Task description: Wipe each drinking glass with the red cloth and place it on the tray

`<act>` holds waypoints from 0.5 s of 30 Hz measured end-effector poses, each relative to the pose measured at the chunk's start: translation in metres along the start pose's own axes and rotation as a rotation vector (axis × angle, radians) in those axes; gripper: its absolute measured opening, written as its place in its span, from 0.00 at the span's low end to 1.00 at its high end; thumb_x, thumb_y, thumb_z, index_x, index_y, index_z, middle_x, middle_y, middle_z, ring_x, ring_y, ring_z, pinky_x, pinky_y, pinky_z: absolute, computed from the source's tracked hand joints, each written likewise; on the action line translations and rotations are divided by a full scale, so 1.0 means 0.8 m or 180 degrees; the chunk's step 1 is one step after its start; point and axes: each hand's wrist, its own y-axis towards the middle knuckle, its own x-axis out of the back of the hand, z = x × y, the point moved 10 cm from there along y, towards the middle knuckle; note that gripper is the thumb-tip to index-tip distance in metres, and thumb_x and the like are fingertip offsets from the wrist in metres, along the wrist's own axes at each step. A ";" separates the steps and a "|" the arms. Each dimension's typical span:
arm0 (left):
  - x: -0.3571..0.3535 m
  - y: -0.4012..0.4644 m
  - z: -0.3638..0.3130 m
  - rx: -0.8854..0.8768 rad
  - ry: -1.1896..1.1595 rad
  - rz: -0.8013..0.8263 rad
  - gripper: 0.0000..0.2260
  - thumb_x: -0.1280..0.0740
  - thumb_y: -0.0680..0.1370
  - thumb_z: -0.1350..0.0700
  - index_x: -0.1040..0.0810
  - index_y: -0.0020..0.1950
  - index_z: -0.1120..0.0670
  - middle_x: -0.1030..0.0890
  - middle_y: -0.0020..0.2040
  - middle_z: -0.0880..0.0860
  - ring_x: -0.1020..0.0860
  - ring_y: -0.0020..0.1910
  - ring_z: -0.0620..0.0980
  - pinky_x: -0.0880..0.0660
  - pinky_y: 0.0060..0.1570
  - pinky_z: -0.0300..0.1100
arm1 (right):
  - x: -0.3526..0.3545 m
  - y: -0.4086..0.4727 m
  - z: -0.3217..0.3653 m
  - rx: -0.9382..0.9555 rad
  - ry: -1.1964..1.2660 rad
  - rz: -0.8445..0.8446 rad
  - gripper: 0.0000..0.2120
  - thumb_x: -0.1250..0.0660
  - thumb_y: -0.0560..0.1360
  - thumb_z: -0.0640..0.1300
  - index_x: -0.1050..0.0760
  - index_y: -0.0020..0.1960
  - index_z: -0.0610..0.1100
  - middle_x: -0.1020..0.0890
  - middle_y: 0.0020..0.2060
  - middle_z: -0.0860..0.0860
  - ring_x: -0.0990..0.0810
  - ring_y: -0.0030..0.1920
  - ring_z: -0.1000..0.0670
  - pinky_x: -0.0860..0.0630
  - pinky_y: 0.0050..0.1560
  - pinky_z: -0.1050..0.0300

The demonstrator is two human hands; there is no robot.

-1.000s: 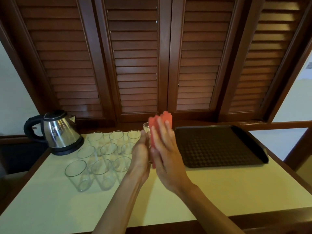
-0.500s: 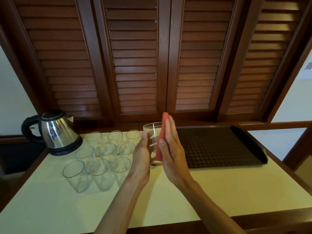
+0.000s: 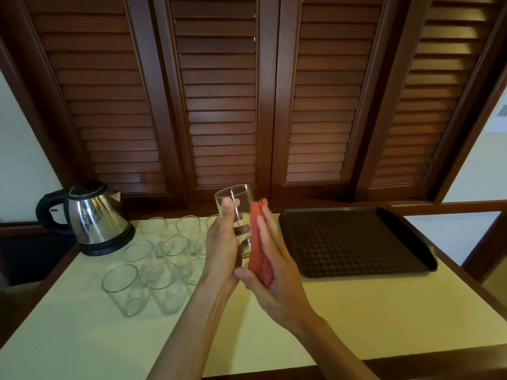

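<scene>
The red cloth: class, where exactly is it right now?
In the head view, the red cloth is at centre, pressed by the right hand against the glass held by the left hand.

Scene is being viewed from one head-worn wide-angle camera, looking forward and down, close over the table (image 3: 356,311).

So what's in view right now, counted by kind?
Glasses: 10, counting the held glass
Cloth: 1
Tray: 1
Kettle: 1
Total: 13
</scene>
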 end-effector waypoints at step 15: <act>0.022 0.018 0.013 -0.0156 -0.0607 -0.0164 0.28 0.20 0.67 0.64 0.25 0.63 0.53 0.19 0.65 0.58 0.16 0.61 0.61 0.19 0.57 0.54 | 0.030 -0.009 -0.059 -0.2203 0.2920 -0.1101 0.21 0.39 0.79 0.42 0.25 0.71 0.50 0.19 0.65 0.51 0.21 0.66 0.51 0.26 0.67 0.52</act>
